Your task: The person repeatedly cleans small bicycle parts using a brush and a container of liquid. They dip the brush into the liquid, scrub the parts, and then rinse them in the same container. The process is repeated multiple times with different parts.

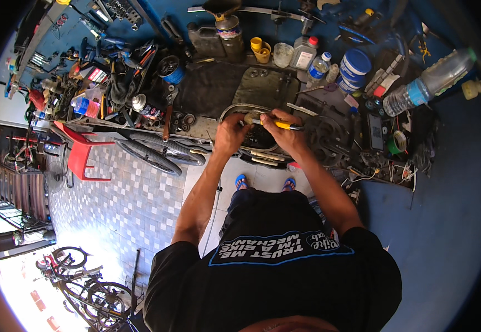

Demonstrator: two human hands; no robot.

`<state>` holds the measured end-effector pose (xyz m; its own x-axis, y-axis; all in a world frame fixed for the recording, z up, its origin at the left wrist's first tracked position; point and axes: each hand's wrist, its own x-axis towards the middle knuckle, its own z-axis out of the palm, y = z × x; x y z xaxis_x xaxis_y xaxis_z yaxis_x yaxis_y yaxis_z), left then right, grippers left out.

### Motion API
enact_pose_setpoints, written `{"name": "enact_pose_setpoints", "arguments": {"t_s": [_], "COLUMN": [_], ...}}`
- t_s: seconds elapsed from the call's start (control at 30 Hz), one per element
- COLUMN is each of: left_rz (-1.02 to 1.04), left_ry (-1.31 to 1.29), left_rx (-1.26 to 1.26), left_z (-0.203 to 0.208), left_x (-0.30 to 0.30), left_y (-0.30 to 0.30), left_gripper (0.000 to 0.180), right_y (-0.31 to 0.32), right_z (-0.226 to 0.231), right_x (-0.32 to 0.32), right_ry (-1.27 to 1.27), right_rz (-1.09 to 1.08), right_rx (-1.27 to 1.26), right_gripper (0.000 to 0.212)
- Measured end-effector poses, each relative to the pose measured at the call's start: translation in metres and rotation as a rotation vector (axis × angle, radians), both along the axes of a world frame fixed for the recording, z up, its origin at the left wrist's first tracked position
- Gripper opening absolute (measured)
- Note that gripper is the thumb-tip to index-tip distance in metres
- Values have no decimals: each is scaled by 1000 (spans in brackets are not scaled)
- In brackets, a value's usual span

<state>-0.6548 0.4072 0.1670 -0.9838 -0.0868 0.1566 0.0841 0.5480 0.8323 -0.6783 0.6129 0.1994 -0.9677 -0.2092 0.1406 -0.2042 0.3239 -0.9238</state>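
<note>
Both of my hands are over a round metal basin [225, 112] at the front edge of the workbench. My right hand [286, 133] is closed around a tool with a yellow and black handle [288, 125], its working end pointing left toward my other hand. My left hand [230, 134] pinches a small, dull brownish part [250, 118] at the tool's tip; its exact kind is too small to tell. Dark contents show inside the basin below my fingers, partly hidden by them.
Behind the basin lie a dark mat [202, 88], bottles and a blue-white tub [354, 69]. A wrench [169, 105] and crowded tools fill the bench's left side. Chainrings [326, 135] and a phone [375, 133] lie right. A red chair [83, 155] and tyres [149, 155] stand left below.
</note>
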Motion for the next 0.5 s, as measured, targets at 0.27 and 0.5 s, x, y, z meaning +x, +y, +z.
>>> {"name": "enact_pose_setpoints", "arguments": {"t_s": [0.27, 0.5], "left_rz": [14, -59], "left_ry": [-78, -16], "left_rx": [-11, 129], "left_z": [-4, -9], "left_x": [-1, -5], "left_y": [0, -4], "left_gripper": [34, 35], "right_y": [1, 18], "right_z": [-7, -49], "right_x": [-2, -12], "right_ry": [69, -8], "right_rz": [-38, -43], "right_rx": [19, 345], "right_gripper": [43, 47]}}
